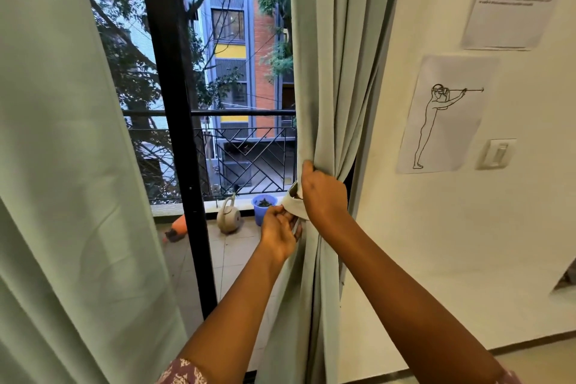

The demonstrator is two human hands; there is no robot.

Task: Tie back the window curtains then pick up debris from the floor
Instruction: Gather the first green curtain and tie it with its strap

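The right curtain (pixel 333 78), pale green, hangs gathered into folds at the window's right edge. My right hand (pixel 324 193) wraps around the bunched folds at waist height. A cream fabric tie-back (pixel 294 206) loops around the curtain just below that hand. My left hand (pixel 279 232) pinches the free end of the tie-back from the left side. The left curtain (pixel 62 165) hangs loose and fills the left part of the view. No debris on the floor shows.
A black window frame post (pixel 177 121) divides the glass. Outside on the balcony stand a watering can (pixel 229 217), a blue bucket (pixel 263 207) and an orange object (pixel 179 226). The white wall at right carries paper sheets (pixel 445 115) and a switch (pixel 495 154).
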